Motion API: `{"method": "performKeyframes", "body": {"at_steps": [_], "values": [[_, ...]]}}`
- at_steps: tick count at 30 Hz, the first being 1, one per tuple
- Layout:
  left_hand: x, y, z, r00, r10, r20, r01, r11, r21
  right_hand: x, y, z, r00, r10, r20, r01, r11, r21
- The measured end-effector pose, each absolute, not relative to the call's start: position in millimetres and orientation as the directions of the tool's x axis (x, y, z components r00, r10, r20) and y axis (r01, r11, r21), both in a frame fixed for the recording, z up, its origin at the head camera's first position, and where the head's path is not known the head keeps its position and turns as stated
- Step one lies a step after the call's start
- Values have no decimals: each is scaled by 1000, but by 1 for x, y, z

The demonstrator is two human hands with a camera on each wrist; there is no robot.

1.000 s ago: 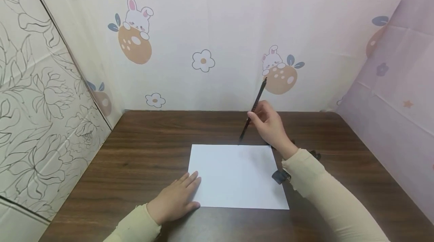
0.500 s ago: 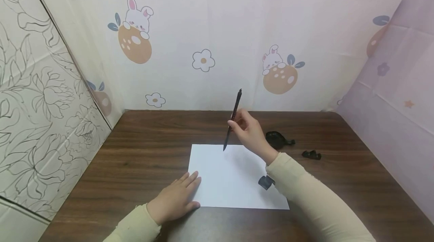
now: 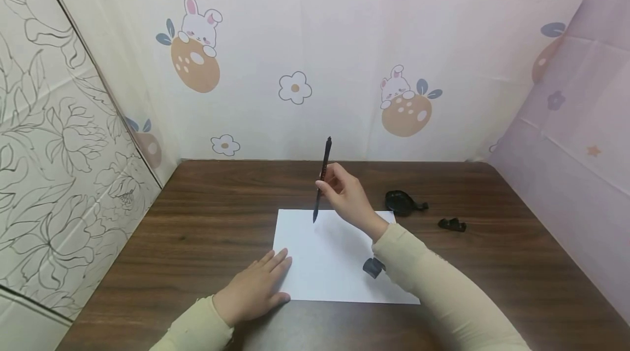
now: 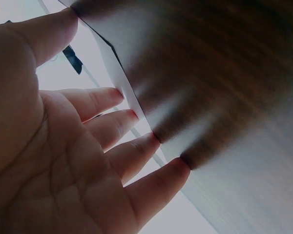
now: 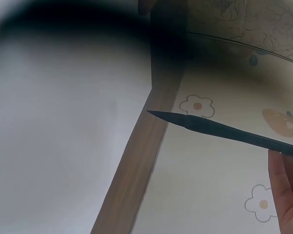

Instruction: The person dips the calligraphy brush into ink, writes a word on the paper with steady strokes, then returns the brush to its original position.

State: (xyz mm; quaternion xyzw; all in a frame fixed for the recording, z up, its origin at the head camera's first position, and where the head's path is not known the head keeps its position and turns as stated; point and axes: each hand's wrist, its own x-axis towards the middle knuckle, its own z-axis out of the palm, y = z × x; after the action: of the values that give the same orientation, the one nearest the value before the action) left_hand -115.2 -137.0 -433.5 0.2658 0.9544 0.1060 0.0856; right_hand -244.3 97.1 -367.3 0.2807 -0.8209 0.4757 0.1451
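My right hand (image 3: 348,198) pinches a black ink brush (image 3: 326,161) around its middle and holds it nearly upright. Its pointed tip is over the upper part of a blank white sheet of paper (image 3: 320,269). In the right wrist view, the dark brush (image 5: 215,129) tapers to a fine point, and the fingers (image 5: 281,180) grip it at the right edge. My left hand (image 3: 255,288) lies on the sheet's left edge with fingers spread. The left wrist view shows that hand (image 4: 73,151) palm-side, its fingertips on the paper and tabletop.
A shallow black ink dish (image 3: 401,203) with a small handle sits just beyond the sheet's far right corner. To its right lies a black humped brush rest (image 3: 451,224). Printed cloth (image 3: 339,39) rises behind the brown wooden table (image 3: 206,220).
My right hand has carried the brush leftward and slightly nearer, and the brush has turned more upright. The dish and brush rest behind the arm are now uncovered. My left hand has stayed put.
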Motion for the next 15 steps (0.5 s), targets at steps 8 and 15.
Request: {"method": "performKeyframes", "body": {"at_steps": [8, 15], "values": [[-115, -138, -435, -846, 522, -105, 487, 839, 244, -245, 88, -375, -784, -320, 532, -621, 371, -691], [-117, -138, -435, -847, 519, -114, 483, 842, 241, -245, 81, -381, -765, -329, 553, -643, 369, -671]]}}
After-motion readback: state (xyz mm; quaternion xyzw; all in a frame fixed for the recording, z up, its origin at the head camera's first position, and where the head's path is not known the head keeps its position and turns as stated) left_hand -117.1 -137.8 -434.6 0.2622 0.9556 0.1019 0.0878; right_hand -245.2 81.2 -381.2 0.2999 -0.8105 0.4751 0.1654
